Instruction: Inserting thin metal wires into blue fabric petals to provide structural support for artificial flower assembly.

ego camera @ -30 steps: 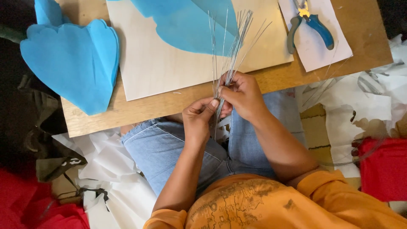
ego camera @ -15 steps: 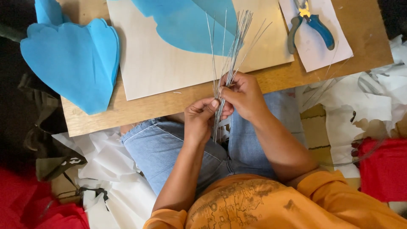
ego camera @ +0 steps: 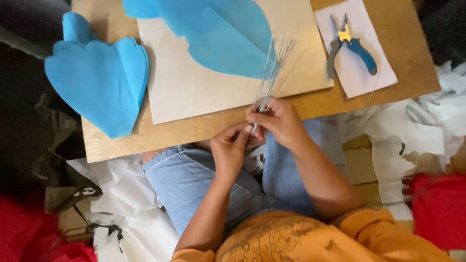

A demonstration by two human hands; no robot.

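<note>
Near the middle of the frame, just below the edge of the wooden table [ego camera: 121, 140], the right hand [ego camera: 276, 121] was closed around the lower end of a bundle of thin wires [ego camera: 272, 68], while the left hand [ego camera: 230, 148] pinched at the same end from the lower left, both about equally close. From that grip the wires ran up and slightly right, long axis nearly upright in the picture, fanning out over blue paper [ego camera: 218, 39] on a pale board [ego camera: 194, 92]. Pliers [ego camera: 352, 48] lay at the upper right.
</note>
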